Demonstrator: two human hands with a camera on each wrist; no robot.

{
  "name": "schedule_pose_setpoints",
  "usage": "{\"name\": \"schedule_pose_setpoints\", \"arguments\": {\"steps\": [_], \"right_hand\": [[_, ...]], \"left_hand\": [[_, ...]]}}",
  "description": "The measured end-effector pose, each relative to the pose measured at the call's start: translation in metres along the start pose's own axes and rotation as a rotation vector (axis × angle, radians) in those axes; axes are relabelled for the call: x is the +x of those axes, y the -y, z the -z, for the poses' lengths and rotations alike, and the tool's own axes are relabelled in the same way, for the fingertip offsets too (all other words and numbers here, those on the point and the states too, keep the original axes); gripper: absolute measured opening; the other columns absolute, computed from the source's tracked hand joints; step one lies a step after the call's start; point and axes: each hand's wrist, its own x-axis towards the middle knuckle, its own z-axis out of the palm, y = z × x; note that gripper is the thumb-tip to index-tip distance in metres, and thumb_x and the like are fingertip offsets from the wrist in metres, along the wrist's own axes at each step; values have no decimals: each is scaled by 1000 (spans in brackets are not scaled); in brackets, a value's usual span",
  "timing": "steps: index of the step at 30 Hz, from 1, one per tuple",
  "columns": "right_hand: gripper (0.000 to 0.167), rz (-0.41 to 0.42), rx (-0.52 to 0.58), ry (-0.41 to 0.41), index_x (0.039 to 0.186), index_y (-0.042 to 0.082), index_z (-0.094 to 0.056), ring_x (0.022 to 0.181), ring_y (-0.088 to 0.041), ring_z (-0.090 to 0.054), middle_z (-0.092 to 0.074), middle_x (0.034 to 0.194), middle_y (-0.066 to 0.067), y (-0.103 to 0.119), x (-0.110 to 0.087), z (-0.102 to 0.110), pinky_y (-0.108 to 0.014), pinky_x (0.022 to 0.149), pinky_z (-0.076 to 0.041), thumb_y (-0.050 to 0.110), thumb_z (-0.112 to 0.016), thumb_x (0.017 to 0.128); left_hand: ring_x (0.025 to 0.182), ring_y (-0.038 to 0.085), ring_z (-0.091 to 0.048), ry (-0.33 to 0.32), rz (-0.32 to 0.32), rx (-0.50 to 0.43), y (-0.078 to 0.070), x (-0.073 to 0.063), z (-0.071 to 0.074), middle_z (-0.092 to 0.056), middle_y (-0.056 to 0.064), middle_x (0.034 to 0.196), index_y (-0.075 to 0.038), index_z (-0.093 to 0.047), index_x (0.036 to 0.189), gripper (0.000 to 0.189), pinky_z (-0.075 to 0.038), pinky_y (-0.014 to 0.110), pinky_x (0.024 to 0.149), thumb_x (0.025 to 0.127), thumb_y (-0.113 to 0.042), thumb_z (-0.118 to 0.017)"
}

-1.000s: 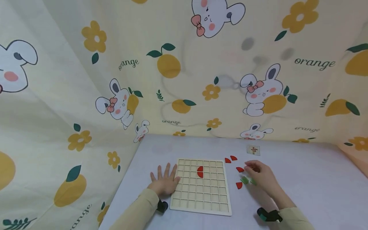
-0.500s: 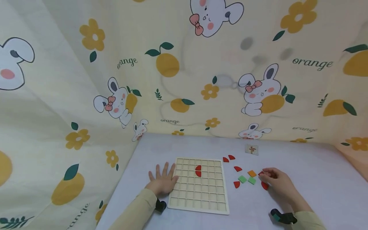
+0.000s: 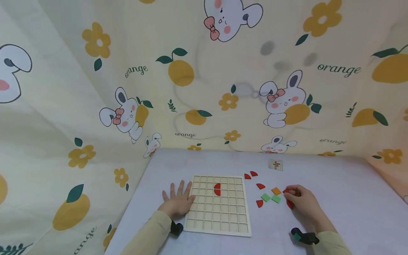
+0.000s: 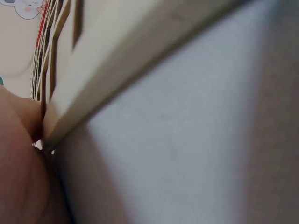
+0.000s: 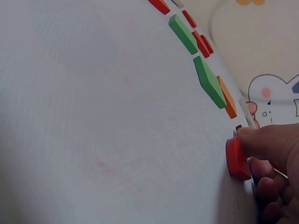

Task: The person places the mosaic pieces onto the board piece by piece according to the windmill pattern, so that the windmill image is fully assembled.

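My left hand (image 3: 176, 204) lies with fingers spread at the left edge of a pale wooden grid board (image 3: 217, 233), its thumb on the rim. Two red quarter-round tiles (image 3: 217, 189) sit together in upper cells of the board. To the right of the board, my right hand (image 3: 303, 201) pinches a red quarter-round tile (image 3: 285, 191) between thumb and fingertips, low at the table. Another red tile (image 5: 238, 158) lies just below that thumb in the right wrist view. Left of these fingers are an orange square tile (image 3: 276, 191) and two green square tiles (image 3: 266, 197).
Several other red tiles (image 3: 260, 186) are scattered between the board and my right hand. A small card with a pinwheel-like pattern on a grid (image 3: 275, 164) lies farther back on the white table (image 3: 347, 198). A printed curtain (image 3: 204, 134) hangs behind and at the left.
My right hand has moved right from near the green tiles to the red tiles, uncovering the orange and green squares; it stays there since half a second ago. My left hand stays on the board.
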Motion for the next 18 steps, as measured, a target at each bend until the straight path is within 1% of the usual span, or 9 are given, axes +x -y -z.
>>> {"name": "schedule_pose_setpoints", "arguments": {"steps": [4,7,12,18], "right_hand": [[52,-8,-3,-9,134,2,-48,102,-30,-48,-55,113,-15,0,1,-2,-42,83,-47,35,-61,96],[50,-5,-11,-16,134,3,-49,104,-31,-48,-55,114,-15,0,3,-4,-45,86,-47,34,-61,96],[46,-1,-30,-25,132,3,-52,102,-31,-49,-56,112,-15,0,4,-4,-45,84,-47,32,-61,96],[44,6,-54,18,133,5,-52,101,-31,-49,-55,112,-16,3,1,1,-46,82,-47,30,-59,97]], "left_hand": [[141,46,16,5,-3,-1,0,2,0,5,9,162,-26,-7,157,65,13,73,101,101,-54,-27],[141,46,16,-4,-6,4,0,2,1,5,9,162,-26,-7,157,65,13,73,101,101,-54,-27],[141,46,16,-11,-8,9,0,3,0,5,9,162,-26,-7,157,66,13,73,100,101,-55,-27],[141,46,16,-14,-9,-12,0,1,-2,4,10,162,-25,-9,157,65,14,73,100,102,-53,-28]]}}
